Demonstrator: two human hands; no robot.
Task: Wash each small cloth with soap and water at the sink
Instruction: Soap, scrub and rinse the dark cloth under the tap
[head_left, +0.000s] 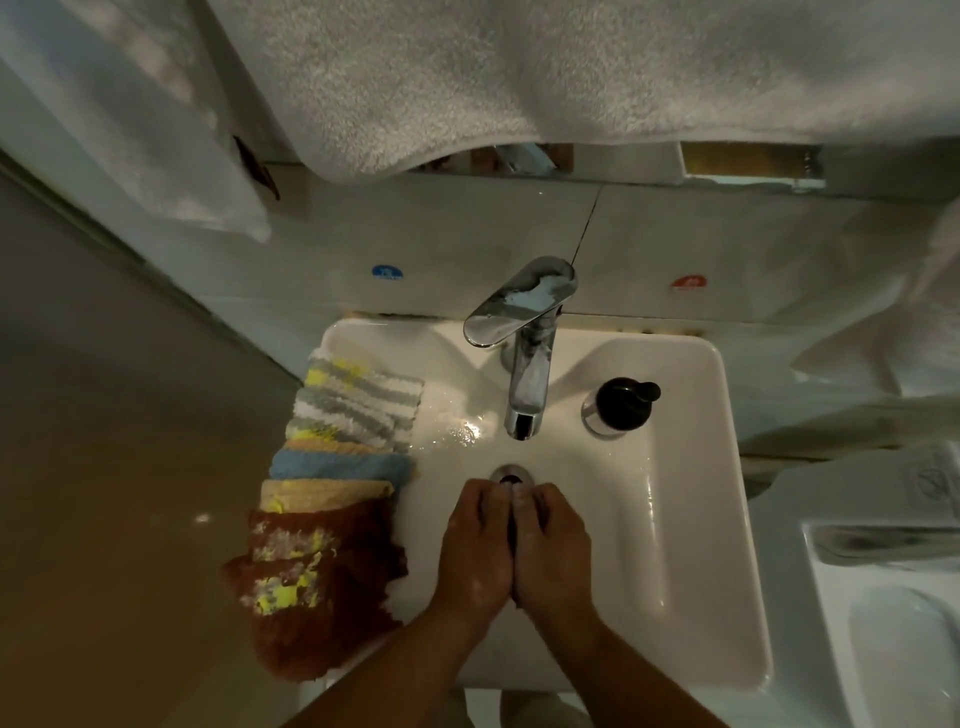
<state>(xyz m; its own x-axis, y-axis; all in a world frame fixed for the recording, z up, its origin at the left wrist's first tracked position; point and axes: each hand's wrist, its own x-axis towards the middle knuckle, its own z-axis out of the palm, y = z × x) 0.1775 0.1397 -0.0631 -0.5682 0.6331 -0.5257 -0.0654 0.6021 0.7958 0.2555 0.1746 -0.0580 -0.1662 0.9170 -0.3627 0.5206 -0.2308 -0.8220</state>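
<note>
- The left hand (475, 545) and the right hand (553, 545) are pressed palm to palm over the basin, just before the drain (511, 475). The fingers are nearly straight, with some foam, and no cloth shows between them.
- The small cloths (337, 467) lie in an overlapping row on the left rim of the sink (727, 467), just beside the left hand.
- The row runs from the faucet (524, 353) side toward the person; the brown cloth (322, 597) is the closest one.
- I judge the left hand will reach it more easily.
</note>
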